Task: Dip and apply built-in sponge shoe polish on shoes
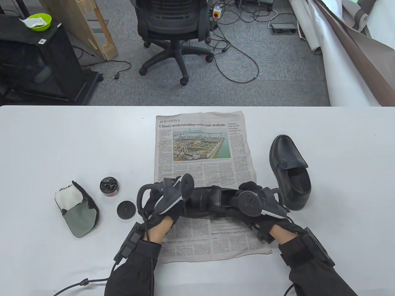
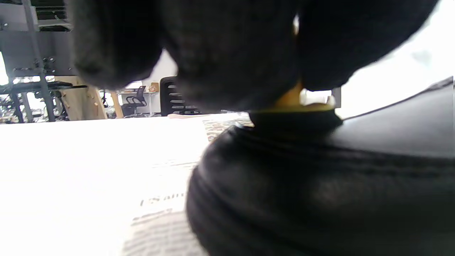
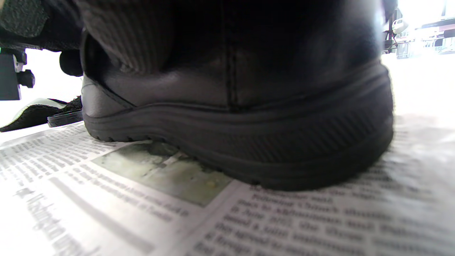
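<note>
**Shoe held on the newspaper by both hands**

A black shoe [image 1: 206,200] is seen lying crosswise on the newspaper [image 1: 203,148], which is spread on the white surface [image 1: 61,138]. Its toe end is covered by the left hand [image 1: 162,205], and its heel end is held by the right hand [image 1: 256,205]. In the left wrist view, the left grip is shown pressing a yellow-and-black sponge applicator [image 2: 296,106] onto the shoe's upper between the gloved fingers [image 2: 231,53]. In the right wrist view, the heel and ribbed sole are seen resting flat on the printed page, with the right grip closed around the back of the shoe from above.

A second black shoe [image 1: 290,171] is placed on the surface just right of the newspaper, toe pointing away. To the left of the paper an open polish tin [image 1: 109,186] is found, with its black lid [image 1: 126,210] laid just beside it. Farther left a grey and white polishing mitt [image 1: 77,209] is laid flat
</note>
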Demonstrator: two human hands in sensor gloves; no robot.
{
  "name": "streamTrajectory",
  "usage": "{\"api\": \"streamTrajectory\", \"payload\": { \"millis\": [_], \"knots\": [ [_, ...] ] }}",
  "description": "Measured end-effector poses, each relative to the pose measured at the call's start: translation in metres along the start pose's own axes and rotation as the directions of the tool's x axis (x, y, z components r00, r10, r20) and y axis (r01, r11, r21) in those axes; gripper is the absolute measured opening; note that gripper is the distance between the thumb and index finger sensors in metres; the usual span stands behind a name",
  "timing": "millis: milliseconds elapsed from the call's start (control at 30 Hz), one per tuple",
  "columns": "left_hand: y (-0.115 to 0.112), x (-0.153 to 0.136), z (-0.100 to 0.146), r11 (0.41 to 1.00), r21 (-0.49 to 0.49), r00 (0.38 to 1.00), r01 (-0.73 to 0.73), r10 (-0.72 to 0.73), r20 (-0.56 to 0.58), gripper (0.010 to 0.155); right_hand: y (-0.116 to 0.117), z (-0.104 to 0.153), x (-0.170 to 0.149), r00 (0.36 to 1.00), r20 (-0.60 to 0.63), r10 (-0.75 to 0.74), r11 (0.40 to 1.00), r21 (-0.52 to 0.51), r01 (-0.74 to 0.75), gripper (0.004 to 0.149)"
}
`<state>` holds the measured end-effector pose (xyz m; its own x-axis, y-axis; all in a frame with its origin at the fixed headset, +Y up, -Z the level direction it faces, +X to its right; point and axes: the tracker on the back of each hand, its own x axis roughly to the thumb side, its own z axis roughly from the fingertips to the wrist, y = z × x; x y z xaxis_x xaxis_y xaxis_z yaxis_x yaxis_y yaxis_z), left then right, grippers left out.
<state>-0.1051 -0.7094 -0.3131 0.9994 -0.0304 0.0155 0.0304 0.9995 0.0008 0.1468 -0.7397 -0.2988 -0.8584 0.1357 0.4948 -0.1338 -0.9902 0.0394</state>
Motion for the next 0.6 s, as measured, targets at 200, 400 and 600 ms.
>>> {"api": "streamTrajectory", "payload": {
  "millis": [200,400,600],
  "knots": [
    [0.008,-0.012,0.007,0.997,-0.08,1.0,-0.015,0.014,-0.019,0.049,0.0,0.0,0.0,1.0,-0.004,0.005,1.0,0.002,-0.005,0.04],
    [0.009,-0.001,0.014,0.968,-0.223,0.984,-0.117,0.143,0.103,0.048,0.0,0.0,0.0,1.0,-0.006,0.007,1.0,0.005,-0.007,0.04],
    [0.01,0.019,0.017,0.958,-0.199,0.964,-0.205,0.233,0.129,0.048,0.0,0.0,0.0,1.0,0.0,0.005,1.0,0.009,-0.005,0.04]
  ]
}}
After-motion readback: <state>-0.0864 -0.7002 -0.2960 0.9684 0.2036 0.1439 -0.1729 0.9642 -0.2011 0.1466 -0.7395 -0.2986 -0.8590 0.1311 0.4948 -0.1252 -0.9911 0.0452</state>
